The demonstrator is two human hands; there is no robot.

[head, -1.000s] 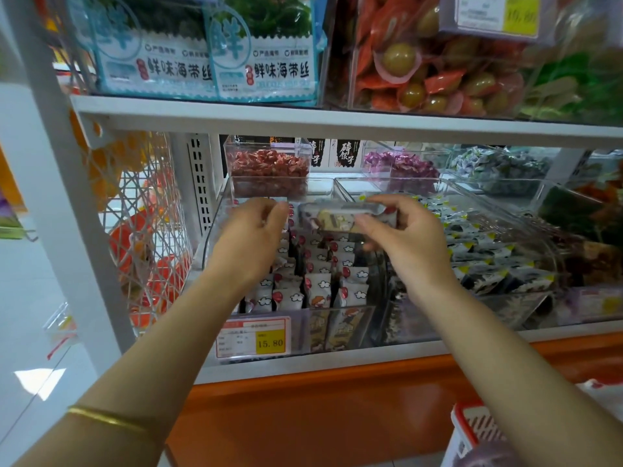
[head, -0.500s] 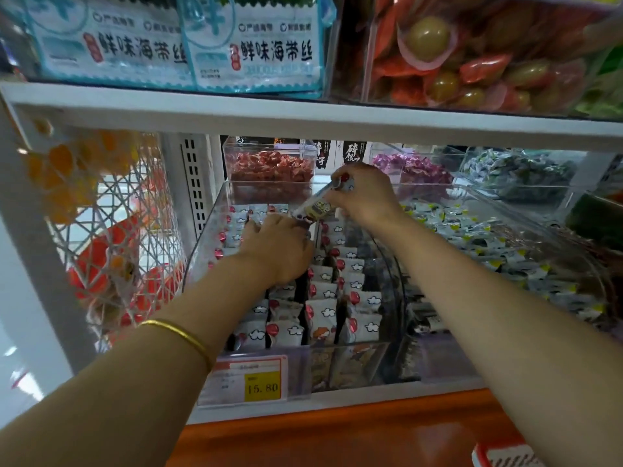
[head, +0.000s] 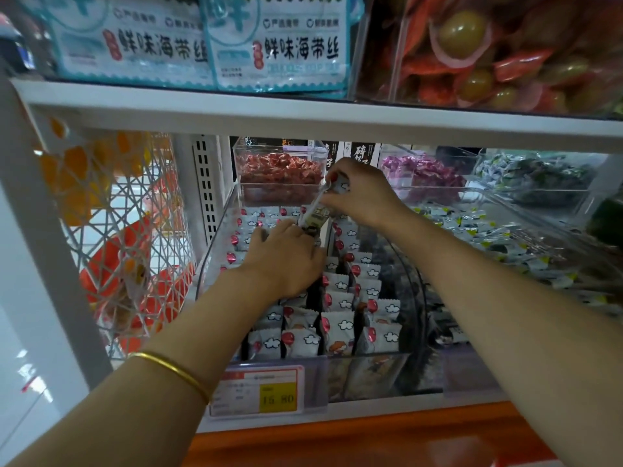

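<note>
Right hand (head: 362, 193): yours, fingers curled round the top end of the packet (head: 317, 214), pinching it.
Left hand (head: 286, 261): palm down on the rows (head: 340, 328), just below and left of your right hand. The fingertips are tucked out of sight, so I cannot tell whether they hold anything.
Shelf (head: 303, 116): close above both hands. If you lift your right hand carelessly, the knuckles may knock it.
Bin (head: 215, 251): its clear walls stand round both hands.
Rows: upright packets under your left hand and nearer you. Leaning on them could topple or crush them.
Box (head: 279, 170): red sweets, just beyond your right hand. Pushing too far back could bump it.
Packet: tilted at the far end of the rows, its lower end at your left fingers. You hold it by one end only, so it may slip and drop flat across the rows.
</note>
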